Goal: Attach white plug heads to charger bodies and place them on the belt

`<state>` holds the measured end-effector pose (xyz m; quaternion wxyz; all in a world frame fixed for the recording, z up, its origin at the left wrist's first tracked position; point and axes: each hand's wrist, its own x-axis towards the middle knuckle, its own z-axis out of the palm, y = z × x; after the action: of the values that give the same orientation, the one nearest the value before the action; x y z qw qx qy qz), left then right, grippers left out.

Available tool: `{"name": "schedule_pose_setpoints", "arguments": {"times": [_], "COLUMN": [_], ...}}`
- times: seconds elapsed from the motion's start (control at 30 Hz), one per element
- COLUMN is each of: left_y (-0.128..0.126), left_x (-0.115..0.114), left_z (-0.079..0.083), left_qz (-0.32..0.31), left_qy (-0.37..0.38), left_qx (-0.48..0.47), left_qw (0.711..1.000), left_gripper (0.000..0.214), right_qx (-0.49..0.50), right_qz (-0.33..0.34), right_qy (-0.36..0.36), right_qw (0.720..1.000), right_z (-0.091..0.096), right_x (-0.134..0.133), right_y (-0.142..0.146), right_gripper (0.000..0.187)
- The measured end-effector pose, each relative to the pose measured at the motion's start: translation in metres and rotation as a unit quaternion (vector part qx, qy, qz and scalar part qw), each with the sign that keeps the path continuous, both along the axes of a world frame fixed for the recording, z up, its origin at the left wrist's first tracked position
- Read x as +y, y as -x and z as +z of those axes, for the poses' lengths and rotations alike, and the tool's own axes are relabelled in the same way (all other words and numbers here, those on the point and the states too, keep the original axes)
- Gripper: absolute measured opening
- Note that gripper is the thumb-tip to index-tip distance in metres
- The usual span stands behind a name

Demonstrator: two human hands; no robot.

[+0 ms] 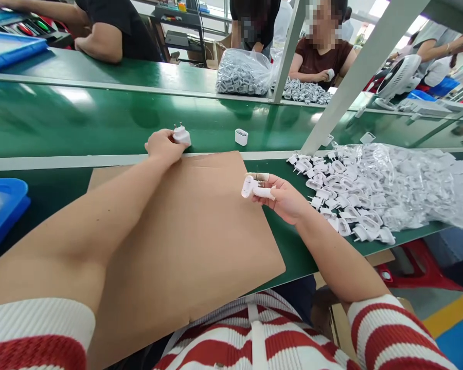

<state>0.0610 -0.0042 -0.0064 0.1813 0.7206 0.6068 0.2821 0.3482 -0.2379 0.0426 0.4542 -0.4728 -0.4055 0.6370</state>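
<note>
My left hand [164, 147] reaches out to the green belt, its fingers closed on a white power plug [182, 135] whose two pins point up. Over the right edge of the brown cardboard sheet [185, 226], my right hand [283, 199] pinches white plug covers with pins [263, 191]; at least two pieces show between thumb and fingers. A white plug housing [241, 136] stands by itself on the belt, between and beyond my hands. Many similar plug covers [343, 195] lie heaped to the right of my right hand, partly spilling from a clear plastic bag [416, 180].
A blue tray [7, 190] sits at the left edge. A slanted metal post [355, 87] rises beyond the heap. Across the green belt [111, 113], co-workers sit near another bag of plug parts [243, 72]. Two more white pieces lie behind the heap.
</note>
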Motion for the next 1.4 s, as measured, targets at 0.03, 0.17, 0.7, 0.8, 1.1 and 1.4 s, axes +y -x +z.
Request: {"name": "schedule_pose_setpoints", "arguments": {"times": [0.03,0.17,0.7,0.8,1.1,1.4], "left_y": [-0.001,-0.027,-0.114,-0.105,-0.084,-0.082], "left_x": [-0.002,-0.013,0.003,-0.062,-0.205,-0.196], "left_z": [0.001,0.011,0.009,0.010,-0.003,-0.007], "left_qz": [0.036,0.101,-0.119,-0.155,-0.263,-0.263], "left_qy": [0.003,-0.124,-0.041,-0.043,0.020,0.043], "left_qx": [0.002,0.004,-0.044,-0.074,-0.168,-0.190], "left_qw": [0.999,0.987,0.991,0.984,0.950,0.945], "left_gripper": [0.047,0.081,0.035,0.039,0.047,0.045], "right_qx": [0.005,-0.017,-0.393,-0.358,-0.411,-0.509], "right_qz": [-0.001,-0.011,0.012,-0.110,-0.082,-0.017], "right_qy": [0.001,0.006,-0.235,-0.272,-0.354,-0.370], "right_qw": [1.000,1.000,0.889,0.886,0.836,0.777], "right_z": [0.000,-0.002,-0.038,-0.029,-0.015,-0.014], "right_x": [0.000,0.000,0.000,0.002,-0.018,-0.020], "right_y": [-0.002,-0.001,0.000,-0.010,-0.001,0.006], "right_gripper": [0.044,0.041,0.024,0.021,0.023,0.026]}}
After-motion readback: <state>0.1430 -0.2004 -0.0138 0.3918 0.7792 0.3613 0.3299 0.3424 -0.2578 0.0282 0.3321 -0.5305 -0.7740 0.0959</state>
